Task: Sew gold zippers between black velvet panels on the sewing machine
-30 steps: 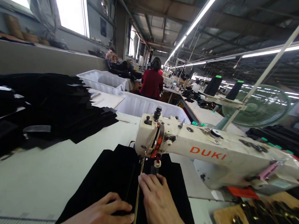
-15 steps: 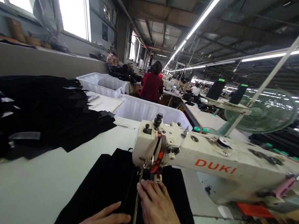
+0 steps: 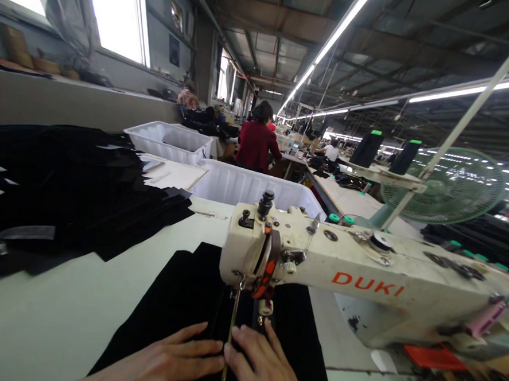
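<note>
A piece of black fabric (image 3: 161, 305) lies flat on the table under the head of a white sewing machine (image 3: 315, 254) marked DUKI. Along the fabric runs a narrow gold-coloured strip (image 3: 233, 315) that leads up to the needle area. My left hand (image 3: 173, 358) rests on the cloth left of this strip, fingers stretched out, with the fingertips touching near it. To the right, my right hand (image 3: 263, 360) lies with extended fingers on the fabric, its index fingertip by the strip, just in front of the presser area. The needle tip cannot be made out.
Stacked black fabric pieces (image 3: 68, 196) cover the table's left side. Behind the machine are white plastic bins (image 3: 255, 182). Thread cones (image 3: 367, 148) and a green fan (image 3: 444, 185) stand at right. A person in dark red (image 3: 257, 142) sits ahead.
My right hand has drawn back from the needle area towards me. My left hand has moved slightly up and further into view, closer to the right. The camera view has shifted slightly.
</note>
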{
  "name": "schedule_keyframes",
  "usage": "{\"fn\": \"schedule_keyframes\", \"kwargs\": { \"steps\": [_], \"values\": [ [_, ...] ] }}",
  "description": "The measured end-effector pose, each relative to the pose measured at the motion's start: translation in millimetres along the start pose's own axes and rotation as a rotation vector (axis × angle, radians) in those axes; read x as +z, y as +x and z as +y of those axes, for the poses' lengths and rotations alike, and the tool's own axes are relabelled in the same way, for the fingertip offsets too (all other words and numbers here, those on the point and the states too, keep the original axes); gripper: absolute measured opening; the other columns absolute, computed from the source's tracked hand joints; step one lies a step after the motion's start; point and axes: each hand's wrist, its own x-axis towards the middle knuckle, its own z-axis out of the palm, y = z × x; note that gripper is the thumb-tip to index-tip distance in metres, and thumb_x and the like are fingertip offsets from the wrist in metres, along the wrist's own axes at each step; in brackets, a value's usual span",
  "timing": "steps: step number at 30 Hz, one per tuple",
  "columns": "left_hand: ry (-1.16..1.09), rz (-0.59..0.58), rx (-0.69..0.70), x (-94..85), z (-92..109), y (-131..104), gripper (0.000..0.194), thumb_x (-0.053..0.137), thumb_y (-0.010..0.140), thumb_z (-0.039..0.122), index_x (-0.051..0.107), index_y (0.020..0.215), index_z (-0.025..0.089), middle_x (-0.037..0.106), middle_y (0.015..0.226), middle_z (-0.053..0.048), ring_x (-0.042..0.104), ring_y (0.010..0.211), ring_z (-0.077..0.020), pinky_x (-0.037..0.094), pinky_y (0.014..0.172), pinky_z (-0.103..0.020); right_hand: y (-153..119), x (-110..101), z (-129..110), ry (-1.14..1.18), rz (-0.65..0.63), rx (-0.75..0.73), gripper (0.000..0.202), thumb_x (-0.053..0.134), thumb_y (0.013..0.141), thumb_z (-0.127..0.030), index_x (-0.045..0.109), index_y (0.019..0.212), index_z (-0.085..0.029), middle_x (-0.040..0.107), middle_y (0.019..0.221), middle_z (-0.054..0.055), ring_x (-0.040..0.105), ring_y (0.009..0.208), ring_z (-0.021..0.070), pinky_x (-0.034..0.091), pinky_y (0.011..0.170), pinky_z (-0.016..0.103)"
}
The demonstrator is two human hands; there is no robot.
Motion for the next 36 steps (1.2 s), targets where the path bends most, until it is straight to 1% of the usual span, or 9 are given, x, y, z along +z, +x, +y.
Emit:
{"fn": "schedule_keyframes", "kwargs": {
  "steps": [4, 7, 10, 12, 16, 20, 26, 31, 36],
  "values": [
    [-0.012, -0.06, 0.02, -20.8, -6, 10, 0.027, 0.062, 0.096, 0.023, 0.064, 0.122, 0.031, 0.065, 0.129, 0.001, 0.056, 0.126, -0.0205, 0.033, 0.116, -0.04, 6, -3, 2, 0.044, 0.029, -0.012, 0.02, 0.056, 0.094, -0.026, 0.065, 0.111, -0.019, 0.075, 0.104, 0.005, 0.071, 0.096, 0.0205, 0.054, 0.1, 0.037],
    [-0.064, -0.156, 0.054, -46.0, -5, 20, 0.049, 0.065, 0.091, 0.022, 0.054, 0.138, 0.03, 0.06, 0.136, -0.002, 0.052, 0.13, -0.022, 0.031, 0.117, -0.041, 7, 1, 1, 0.09, 0.089, -0.012, 0.026, 0.062, 0.091, -0.034, 0.066, 0.11, -0.017, 0.075, 0.099, 0.004, 0.071, 0.094, 0.0194, 0.051, 0.103, 0.033],
    [-0.027, -0.243, 0.045, -62.9, -4, 23, 0.061, 0.066, 0.091, 0.029, 0.042, 0.147, 0.028, 0.05, 0.145, -0.004, 0.046, 0.135, -0.0217, 0.027, 0.116, -0.043, 11, 4, -2, 0.084, 0.179, 0.03, 0.019, 0.061, 0.088, -0.025, 0.067, 0.104, -0.016, 0.075, 0.094, 0.003, 0.072, 0.091, 0.018, 0.048, 0.105, 0.029],
    [0.068, -0.249, 0.011, -65.6, -5, 22, 0.059, 0.066, 0.092, 0.039, 0.045, 0.146, 0.028, 0.048, 0.147, -0.004, 0.046, 0.135, -0.0219, 0.032, 0.114, -0.042, 16, 5, -2, 0.079, 0.183, 0.048, 0.019, 0.06, 0.085, -0.019, 0.067, 0.103, -0.016, 0.075, 0.095, 0.004, 0.071, 0.092, 0.0182, 0.05, 0.103, 0.029],
    [0.232, -0.242, -0.036, -62.6, -8, 23, 0.057, 0.071, 0.086, 0.045, 0.055, 0.138, 0.026, 0.051, 0.145, -0.005, 0.05, 0.132, -0.0263, 0.044, 0.107, -0.042, 21, 6, 4, 0.073, 0.086, 0.08, 0.031, 0.06, 0.08, -0.011, 0.066, 0.11, -0.016, 0.074, 0.103, 0.005, 0.07, 0.097, 0.0207, 0.054, 0.097, 0.03],
    [0.223, -0.202, -0.044, -62.3, -11, 34, 0.052, 0.077, 0.081, 0.036, 0.063, 0.129, 0.023, 0.062, 0.132, -0.009, 0.061, 0.12, -0.027, 0.042, 0.109, -0.044, 22, 4, 11, 0.112, 0.043, 0.097, 0.035, 0.061, 0.083, -0.012, 0.065, 0.117, -0.016, 0.072, 0.113, 0.008, 0.068, 0.105, 0.0233, 0.053, 0.099, 0.034],
    [0.189, -0.113, -0.099, -36.2, -24, 34, 0.05, 0.077, 0.08, 0.034, 0.065, 0.126, 0.017, 0.065, 0.125, -0.013, 0.062, 0.117, -0.0307, 0.046, 0.107, -0.045, 36, -15, 11, 0.378, -0.165, 0.374, 0.032, 0.063, 0.085, -0.012, 0.065, 0.113, -0.025, 0.069, 0.116, 0.002, 0.064, 0.111, 0.0209, 0.049, 0.101, 0.036],
    [0.114, -0.022, -0.184, -11.2, -34, 21, 0.036, 0.054, 0.09, 0.013, 0.068, 0.123, 0.018, 0.066, 0.126, -0.008, 0.062, 0.117, -0.0223, 0.05, 0.104, -0.035, 40, -9, 7, 0.405, -0.125, 0.493, 0.02, 0.066, 0.082, -0.007, 0.066, 0.094, -0.023, 0.07, 0.105, 0.001, 0.065, 0.101, 0.0204, 0.048, 0.096, 0.035],
    [0.076, 0.02, -0.219, -9.2, -41, 16, 0.034, 0.05, 0.095, 0.017, 0.067, 0.125, 0.022, 0.064, 0.13, -0.003, 0.064, 0.115, -0.0165, 0.049, 0.104, -0.027, 38, 1, 6, 0.377, -0.086, 0.524, 0.018, 0.068, 0.08, -0.006, 0.065, 0.087, -0.023, 0.069, 0.098, 0.0, 0.064, 0.094, 0.0204, 0.049, 0.09, 0.036]
  ]
}}
